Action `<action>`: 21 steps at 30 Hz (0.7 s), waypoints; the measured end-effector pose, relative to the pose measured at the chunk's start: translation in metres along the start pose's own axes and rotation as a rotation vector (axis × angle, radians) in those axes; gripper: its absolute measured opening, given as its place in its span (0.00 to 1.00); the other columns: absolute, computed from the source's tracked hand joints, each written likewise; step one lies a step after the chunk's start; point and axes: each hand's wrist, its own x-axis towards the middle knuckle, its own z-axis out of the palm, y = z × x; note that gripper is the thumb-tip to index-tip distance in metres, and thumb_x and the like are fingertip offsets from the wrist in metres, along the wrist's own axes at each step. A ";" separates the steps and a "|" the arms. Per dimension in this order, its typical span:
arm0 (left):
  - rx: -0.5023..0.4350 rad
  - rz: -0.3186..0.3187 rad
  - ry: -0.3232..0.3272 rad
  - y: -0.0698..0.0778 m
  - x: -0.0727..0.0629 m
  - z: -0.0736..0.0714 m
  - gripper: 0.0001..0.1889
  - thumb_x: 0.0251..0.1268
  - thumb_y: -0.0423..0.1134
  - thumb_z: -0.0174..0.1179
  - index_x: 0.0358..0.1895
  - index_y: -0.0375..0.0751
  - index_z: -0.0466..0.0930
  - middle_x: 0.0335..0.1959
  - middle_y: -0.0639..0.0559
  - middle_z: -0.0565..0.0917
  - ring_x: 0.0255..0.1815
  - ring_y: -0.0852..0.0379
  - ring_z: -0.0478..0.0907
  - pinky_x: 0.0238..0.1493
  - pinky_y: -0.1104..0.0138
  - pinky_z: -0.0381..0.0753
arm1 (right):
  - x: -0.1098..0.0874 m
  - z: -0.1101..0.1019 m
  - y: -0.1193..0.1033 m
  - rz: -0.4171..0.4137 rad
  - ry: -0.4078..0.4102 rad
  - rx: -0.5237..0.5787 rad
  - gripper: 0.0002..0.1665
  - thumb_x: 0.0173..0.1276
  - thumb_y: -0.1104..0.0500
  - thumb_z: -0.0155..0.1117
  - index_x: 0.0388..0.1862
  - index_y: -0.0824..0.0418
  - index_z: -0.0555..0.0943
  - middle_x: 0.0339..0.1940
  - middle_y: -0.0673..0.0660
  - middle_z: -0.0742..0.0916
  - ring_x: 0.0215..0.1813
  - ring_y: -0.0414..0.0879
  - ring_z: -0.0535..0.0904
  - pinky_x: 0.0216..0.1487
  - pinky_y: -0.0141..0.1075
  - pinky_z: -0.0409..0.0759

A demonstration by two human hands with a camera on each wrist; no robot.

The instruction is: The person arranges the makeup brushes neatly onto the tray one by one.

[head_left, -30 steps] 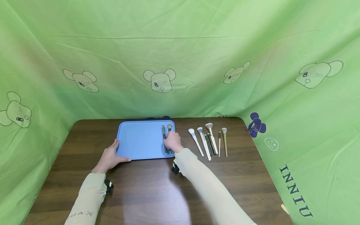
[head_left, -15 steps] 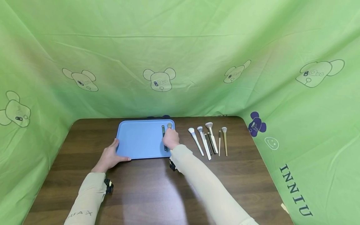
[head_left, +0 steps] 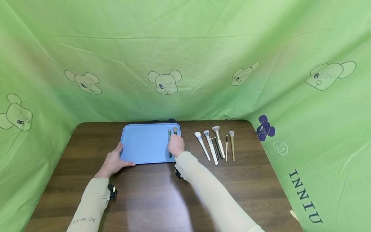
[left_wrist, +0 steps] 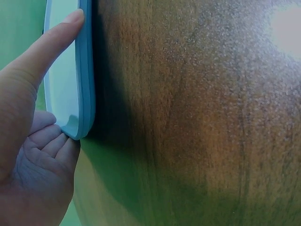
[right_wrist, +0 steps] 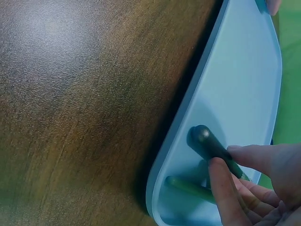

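Observation:
In the head view a blue rectangular tray (head_left: 145, 143) lies on the table. My left hand (head_left: 113, 162) holds its near left corner, thumb over the front rim and fingers against the left side. Over the tray's right end, my right hand (head_left: 175, 145) pinches a makeup brush with a thick dark green handle (right_wrist: 209, 141) between thumb and fingers. That brush lies low in the tray, its middle hidden by the hand. Beside it, nearer the right rim, rests a second makeup brush with a green handle (right_wrist: 188, 189) and a greyish head (head_left: 175, 129).
Right of the tray, several makeup brushes (head_left: 202, 146) with white, dark and tan handles lie on the brown wooden table (head_left: 156, 199). Some of them lie close together or overlap. A green printed cloth (head_left: 185, 48) hangs behind and along the sides.
My right hand has shifted slightly left and settled over the dark green brush, which now lies straighter, nearly parallel to the other brush. The left hand stays on the tray corner.

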 end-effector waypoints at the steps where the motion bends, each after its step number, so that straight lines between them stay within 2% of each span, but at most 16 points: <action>1: -0.002 0.000 0.000 0.000 0.000 0.000 0.66 0.49 0.55 0.80 0.77 0.18 0.45 0.78 0.22 0.47 0.76 0.26 0.49 0.72 0.39 0.57 | 0.000 0.000 0.000 0.001 0.001 -0.002 0.06 0.71 0.63 0.63 0.32 0.61 0.80 0.24 0.55 0.82 0.29 0.52 0.83 0.25 0.41 0.82; 11: -0.006 -0.002 -0.003 0.000 0.000 0.001 0.66 0.49 0.55 0.80 0.77 0.18 0.45 0.78 0.22 0.46 0.76 0.26 0.49 0.71 0.39 0.57 | -0.001 0.000 0.000 0.011 0.003 -0.031 0.06 0.70 0.61 0.66 0.33 0.62 0.81 0.25 0.56 0.83 0.29 0.51 0.83 0.25 0.41 0.83; 18: -0.010 0.002 -0.003 0.000 0.001 0.000 0.66 0.49 0.56 0.80 0.77 0.18 0.44 0.78 0.22 0.46 0.76 0.26 0.49 0.71 0.39 0.57 | -0.002 -0.010 0.000 -0.017 0.045 -0.045 0.14 0.64 0.56 0.73 0.26 0.61 0.79 0.24 0.57 0.83 0.29 0.53 0.84 0.26 0.42 0.83; 21: -0.006 0.003 -0.003 0.000 0.000 0.000 0.66 0.49 0.55 0.80 0.77 0.18 0.45 0.77 0.22 0.46 0.76 0.26 0.49 0.71 0.39 0.57 | -0.002 -0.016 0.000 -0.031 0.056 -0.013 0.15 0.64 0.54 0.75 0.30 0.62 0.78 0.25 0.57 0.82 0.29 0.53 0.83 0.27 0.43 0.83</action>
